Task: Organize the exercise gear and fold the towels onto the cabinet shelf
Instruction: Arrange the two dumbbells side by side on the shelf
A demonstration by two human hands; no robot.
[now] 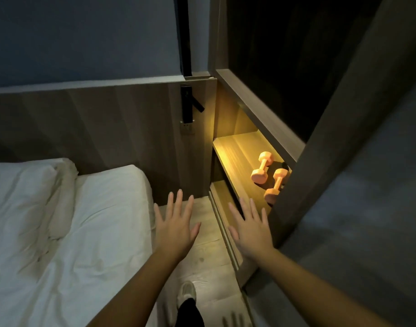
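Fingers (245,207) are spread on the left hand (176,223) and right hand (251,230), both empty. The dumbbells (263,166) lie on the shelf (232,156) just beyond the right one, handles running roughly toward it.

Bedroom, prob. hotel or dorm: bed (60,227) w/ white sheets and pillow (25,185) against a wood headboard (84,128), wall switch (187,129) by it, built-in cabinet (320,149) w/ a lit shelf (235,156), wood floor (209,256).
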